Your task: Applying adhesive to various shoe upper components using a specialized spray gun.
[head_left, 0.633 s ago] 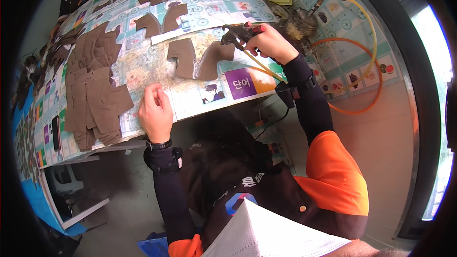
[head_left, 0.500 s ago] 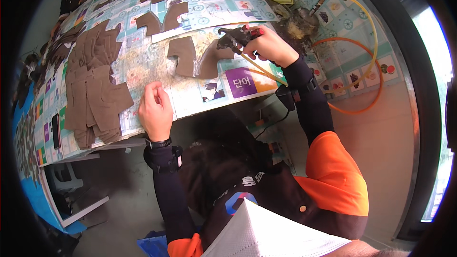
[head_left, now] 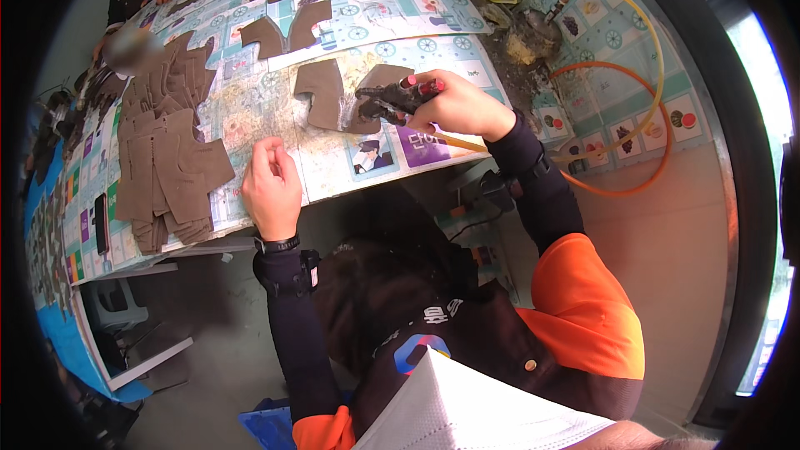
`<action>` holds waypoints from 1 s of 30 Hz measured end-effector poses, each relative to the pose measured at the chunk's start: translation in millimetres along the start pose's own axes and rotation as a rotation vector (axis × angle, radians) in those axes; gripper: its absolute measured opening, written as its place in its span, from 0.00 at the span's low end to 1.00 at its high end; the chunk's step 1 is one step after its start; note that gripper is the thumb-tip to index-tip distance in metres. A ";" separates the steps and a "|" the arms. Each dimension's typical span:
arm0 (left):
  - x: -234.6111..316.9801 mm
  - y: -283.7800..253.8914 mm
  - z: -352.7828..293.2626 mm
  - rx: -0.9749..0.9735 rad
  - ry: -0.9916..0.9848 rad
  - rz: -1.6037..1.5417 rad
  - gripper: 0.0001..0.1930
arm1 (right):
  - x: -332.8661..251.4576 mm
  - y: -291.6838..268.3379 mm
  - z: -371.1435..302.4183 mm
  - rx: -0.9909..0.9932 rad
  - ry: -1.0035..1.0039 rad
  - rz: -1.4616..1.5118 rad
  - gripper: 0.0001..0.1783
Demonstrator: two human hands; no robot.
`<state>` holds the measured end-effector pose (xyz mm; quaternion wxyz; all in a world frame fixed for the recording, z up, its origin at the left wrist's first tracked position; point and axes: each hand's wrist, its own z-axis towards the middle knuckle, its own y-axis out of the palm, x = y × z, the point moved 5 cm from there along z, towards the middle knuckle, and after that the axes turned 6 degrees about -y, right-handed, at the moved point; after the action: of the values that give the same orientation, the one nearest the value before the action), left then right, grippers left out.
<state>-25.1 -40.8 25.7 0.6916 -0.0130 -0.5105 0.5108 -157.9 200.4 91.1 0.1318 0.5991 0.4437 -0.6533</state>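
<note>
Head view: right hand (head_left: 460, 107) clamped on a dark handheld tool (head_left: 390, 100), nozzle end pressed to a brown cut piece (head_left: 372, 93) lying near the table's (head_left: 350, 179) front edge. Left hand (head_left: 271, 186) loosely curled, empty, resting on the printed table cover. Judgement: moving the free hand onto the piece would stop it sliding; keep the orange hose (head_left: 637, 129) slack.

A craft workshop: a long worktable (head_left: 367, 179) bears stacked brown cut-out pieces (head_left: 167, 167) at nine o'clock, air hoses (head_left: 642, 117) at two.
</note>
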 end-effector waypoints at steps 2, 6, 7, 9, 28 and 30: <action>0.1 -1.9 -0.4 0.000 -0.007 0.009 0.04 | -1.9 5.7 -3.1 0.007 0.009 0.017 0.11; 1.0 0.0 -0.3 -0.003 -0.011 0.000 0.04 | 1.9 4.8 -12.4 0.013 0.052 0.009 0.15; 0.6 -1.0 0.0 0.001 -0.021 0.002 0.05 | 2.0 3.6 -14.6 0.040 0.051 0.022 0.15; 1.8 -1.4 1.8 0.006 -0.022 0.012 0.05 | 6.3 -3.8 -19.2 0.085 -0.066 -0.032 0.20; 78.8 42.2 74.6 -0.386 0.119 0.070 0.09 | 92.6 -53.2 -110.3 0.740 0.069 -0.816 0.33; 105.1 42.1 86.4 -0.377 0.127 0.048 0.08 | 79.8 -48.0 -115.6 0.854 -0.037 -0.774 0.34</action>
<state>-120.9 11.5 117.1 0.6954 -0.1866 -0.5520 0.4206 -134.5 341.8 52.5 -0.3624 0.3817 0.3251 -0.7856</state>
